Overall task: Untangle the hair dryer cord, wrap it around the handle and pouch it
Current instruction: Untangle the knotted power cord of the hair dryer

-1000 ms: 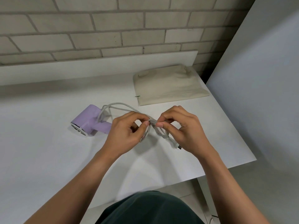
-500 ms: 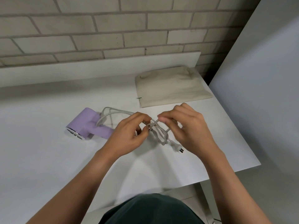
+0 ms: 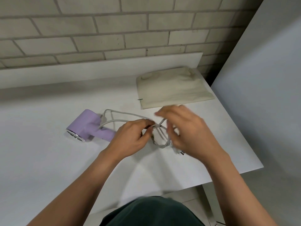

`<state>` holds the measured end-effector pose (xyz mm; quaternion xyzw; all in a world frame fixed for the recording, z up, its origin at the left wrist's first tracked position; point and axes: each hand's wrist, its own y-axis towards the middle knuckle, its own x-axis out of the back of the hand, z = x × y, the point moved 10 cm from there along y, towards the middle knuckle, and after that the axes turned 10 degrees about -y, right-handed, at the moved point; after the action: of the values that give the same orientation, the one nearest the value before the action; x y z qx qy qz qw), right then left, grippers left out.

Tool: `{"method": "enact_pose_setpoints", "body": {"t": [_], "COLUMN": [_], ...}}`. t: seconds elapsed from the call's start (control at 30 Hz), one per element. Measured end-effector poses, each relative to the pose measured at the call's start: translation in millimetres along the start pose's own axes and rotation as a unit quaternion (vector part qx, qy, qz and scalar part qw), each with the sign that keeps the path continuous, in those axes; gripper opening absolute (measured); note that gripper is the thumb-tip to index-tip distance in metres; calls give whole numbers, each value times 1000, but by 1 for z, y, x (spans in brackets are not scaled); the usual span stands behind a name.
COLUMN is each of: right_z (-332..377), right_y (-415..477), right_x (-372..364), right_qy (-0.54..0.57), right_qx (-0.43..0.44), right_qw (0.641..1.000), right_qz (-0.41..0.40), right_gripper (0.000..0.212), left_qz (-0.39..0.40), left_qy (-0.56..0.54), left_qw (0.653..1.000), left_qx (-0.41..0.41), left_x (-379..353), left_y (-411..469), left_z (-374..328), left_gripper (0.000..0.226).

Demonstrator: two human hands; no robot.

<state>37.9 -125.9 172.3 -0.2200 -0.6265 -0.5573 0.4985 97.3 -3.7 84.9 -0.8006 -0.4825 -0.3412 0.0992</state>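
Note:
A lilac hair dryer (image 3: 86, 125) lies on its side on the white table (image 3: 40, 160), nozzle end toward me. Its grey cord (image 3: 123, 113) runs right from the handle into a tangle between my hands. My left hand (image 3: 132, 138) pinches the cord at the knot. My right hand (image 3: 189, 129), blurred by motion, has its fingers hooked in the loops just right of the knot. The plug (image 3: 180, 153) lies on the table below my right hand. A flat beige cloth pouch (image 3: 174, 88) rests at the back right of the table.
A brick wall (image 3: 114, 30) stands behind the table with a low white ledge (image 3: 97, 70) along it. A pale panel (image 3: 260, 95) rises on the right, past the table's right edge. The front edge of the table is close to my body.
My right hand has lifted and opened out from the pinch, pulling loops apart. The knot has loosened and the plug has dropped onto the table. The left hand keeps its pinch.

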Motion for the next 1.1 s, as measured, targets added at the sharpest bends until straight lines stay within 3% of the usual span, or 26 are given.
{"method": "enact_pose_setpoints", "body": {"t": [0.1,0.23,0.3,0.37,0.53,0.6,0.67,0.73,0.8,0.9,1.03,1.1], "right_z": [13,-4,-17,-32,-66,-77,-81,-76,-50,-3,-9,-23], "right_y": [-5,-1,1,2,-7,-12,-14,-14,-9,-3,-4,-6], "right_x": [-32,-30,-11,11,12,5,-6,-11,-7,-14,-46,-51], "right_qy": [-72,-92,-17,97,267,244,168,45,-39,-66,-129,-87], "right_qx": [30,-12,-48,-89,-212,-240,-237,-214,-151,-65,-72,-89], "right_qw": [992,992,997,991,939,937,956,976,988,996,983,982], "right_qz": [96,82,59,15,-52,-70,-31,8,-5,13,106,141], "right_gripper": [30,1,10,7,9,9,8,12,30,35,13,16], "left_qz": [-12,2,1,-17,-63,-66,-54,-37,-24,-32,-73,-73], "left_qy": [15,40,35,45,44,46,57,70,80,79,75,83], "left_qw": [1000,999,999,998,997,997,997,997,996,996,995,994], "left_qx": [-5,-17,-25,-26,-17,-15,-14,-12,-7,-8,-6,-16], "left_x": [2,0,-1,2,14,15,11,5,0,-1,12,14], "left_y": [0,-4,-5,-6,-5,-5,-5,-6,-7,-8,-7,-9], "left_z": [-2,-3,2,5,0,1,4,5,5,1,-1,-4], "left_gripper": [17,24,25,23,20,18,18,19,21,20,22,25]}}
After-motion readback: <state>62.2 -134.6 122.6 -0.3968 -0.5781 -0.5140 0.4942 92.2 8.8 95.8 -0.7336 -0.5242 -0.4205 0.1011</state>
